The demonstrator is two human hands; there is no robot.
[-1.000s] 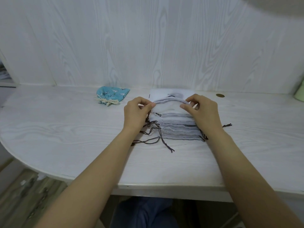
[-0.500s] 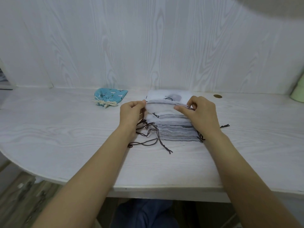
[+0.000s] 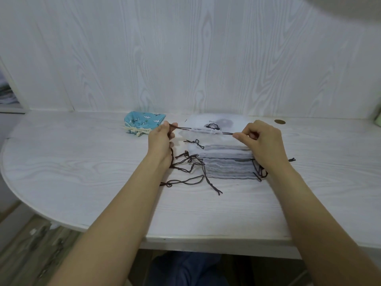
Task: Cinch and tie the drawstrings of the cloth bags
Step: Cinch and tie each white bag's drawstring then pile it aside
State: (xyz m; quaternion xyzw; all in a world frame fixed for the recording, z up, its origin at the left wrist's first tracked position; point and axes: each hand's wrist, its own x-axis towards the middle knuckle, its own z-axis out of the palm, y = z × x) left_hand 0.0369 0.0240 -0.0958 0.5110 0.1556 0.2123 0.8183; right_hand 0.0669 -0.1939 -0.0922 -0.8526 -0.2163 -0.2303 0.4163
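A stack of white and grey cloth bags [image 3: 226, 162] lies on the white table [image 3: 82, 172], with dark brown drawstrings [image 3: 191, 168] trailing from its left side. The top bag [image 3: 204, 134] is gathered at its mouth. My left hand [image 3: 161, 141] pinches the left end of its drawstring. My right hand [image 3: 261, 141] pinches the right end. The cord runs taut between both hands across the bag's mouth. A printed dark cloud shape [image 3: 213, 126] shows on the bag just behind.
A light blue patterned bag [image 3: 144, 122], tied with a cream cord, lies at the back left of the stack. A small brass disc [image 3: 279, 121] sits on the table at the back right. The wall panel stands close behind. The table's front edge is near my body.
Both hands have moved apart, drawing the top bag's drawstring out to each side. The bag's mouth has gathered from wide to narrow.
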